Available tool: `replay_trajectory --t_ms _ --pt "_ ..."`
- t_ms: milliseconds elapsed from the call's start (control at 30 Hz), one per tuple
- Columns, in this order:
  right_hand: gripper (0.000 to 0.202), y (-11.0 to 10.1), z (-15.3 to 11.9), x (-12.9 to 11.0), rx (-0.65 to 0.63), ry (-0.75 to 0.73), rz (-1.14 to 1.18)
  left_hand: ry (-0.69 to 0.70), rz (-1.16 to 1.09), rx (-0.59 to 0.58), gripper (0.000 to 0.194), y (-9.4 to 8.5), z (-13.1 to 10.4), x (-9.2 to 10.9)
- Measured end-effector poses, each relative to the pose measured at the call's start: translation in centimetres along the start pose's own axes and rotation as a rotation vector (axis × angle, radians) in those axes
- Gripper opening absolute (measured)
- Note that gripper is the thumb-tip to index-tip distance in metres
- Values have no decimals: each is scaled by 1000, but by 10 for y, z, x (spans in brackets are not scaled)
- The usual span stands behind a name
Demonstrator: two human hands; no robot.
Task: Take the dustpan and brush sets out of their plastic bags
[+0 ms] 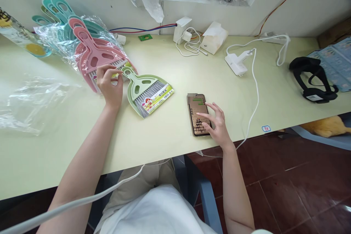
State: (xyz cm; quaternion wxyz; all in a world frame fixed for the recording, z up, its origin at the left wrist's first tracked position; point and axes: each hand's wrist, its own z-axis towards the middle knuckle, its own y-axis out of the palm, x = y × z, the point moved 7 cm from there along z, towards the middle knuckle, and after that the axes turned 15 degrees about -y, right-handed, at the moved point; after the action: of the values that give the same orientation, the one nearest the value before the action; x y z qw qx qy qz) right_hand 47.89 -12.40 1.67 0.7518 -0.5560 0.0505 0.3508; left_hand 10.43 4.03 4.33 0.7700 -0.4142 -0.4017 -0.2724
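Note:
My left hand [110, 85] is curled at the left, its thumb and index fingertip pinched at the handle end of a light green dustpan and brush set [142, 87]. Grey bristles and a printed card label show on that set, which rests on the table. Right behind the same hand lies a pink dustpan and brush set [100, 55], partly covered by my fingers. Over a smartphone [199, 115] lying face up, my right hand [217, 124] has its fingers spread, fingertips at or just above the lit screen, which shows a chat and keyboard.
Teal sets [59, 11] in clear plastic lie at the back left, near crumpled plastic film [30, 106]. Along the wall are a white charger with coiled cable [187, 36] and a white power adapter [236, 64]. A black headset [312, 80] sits far right. A white cable crosses my lap.

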Motion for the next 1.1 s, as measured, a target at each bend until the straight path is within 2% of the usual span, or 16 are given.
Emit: replay_trajectory --t_ms 100,200,367,600,767,967,1100 --pt "41 -5 -1 1 68 24 38 32 -7 32 4 -2 -1 1" --pt "38 -8 -2 2 100 46 63 -30 36 24 5 -2 -1 1" --pt "37 -5 -1 1 65 23 52 -124 95 0 7 -3 -2 4" --pt "36 1 0 0 -5 8 14 -112 75 -2 6 -2 -1 0" --pt "37 -5 -1 1 70 34 36 -62 50 12 7 -1 -1 -2" --pt "35 -12 -4 3 159 73 78 103 -25 13 12 -1 -1 1" --pt "40 -16 -7 6 237 86 120 107 -6 8 13 0 0 1"
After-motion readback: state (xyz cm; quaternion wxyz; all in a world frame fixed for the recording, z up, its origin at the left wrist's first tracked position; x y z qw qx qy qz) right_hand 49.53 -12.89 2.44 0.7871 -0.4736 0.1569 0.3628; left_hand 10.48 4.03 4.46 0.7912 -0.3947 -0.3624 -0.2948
